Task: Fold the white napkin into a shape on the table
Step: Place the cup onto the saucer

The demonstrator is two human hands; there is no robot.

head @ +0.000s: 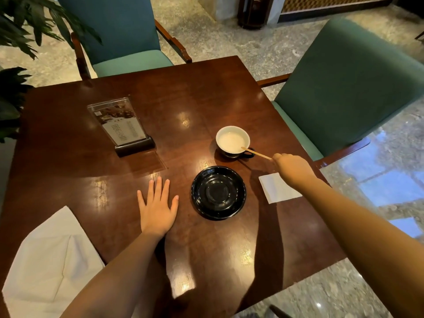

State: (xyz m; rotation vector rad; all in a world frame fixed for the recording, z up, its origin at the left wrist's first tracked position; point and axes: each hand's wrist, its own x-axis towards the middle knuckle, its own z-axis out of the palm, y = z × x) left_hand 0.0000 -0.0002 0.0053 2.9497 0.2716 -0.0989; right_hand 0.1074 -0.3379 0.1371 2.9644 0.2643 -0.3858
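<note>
A small white napkin lies flat near the table's right edge, partly under my right wrist. My right hand is above it, shut on a thin wooden stir stick whose far end rests in a white cup of pale liquid. Flat on the wood with its fingers spread, my left hand lies left of a black saucer and holds nothing. A larger white cloth lies folded at the table's near left corner, partly under my left forearm.
The dark wooden table carries an acrylic menu stand at the left middle. Two green upholstered chairs stand at the far and right sides. A plant is at the far left.
</note>
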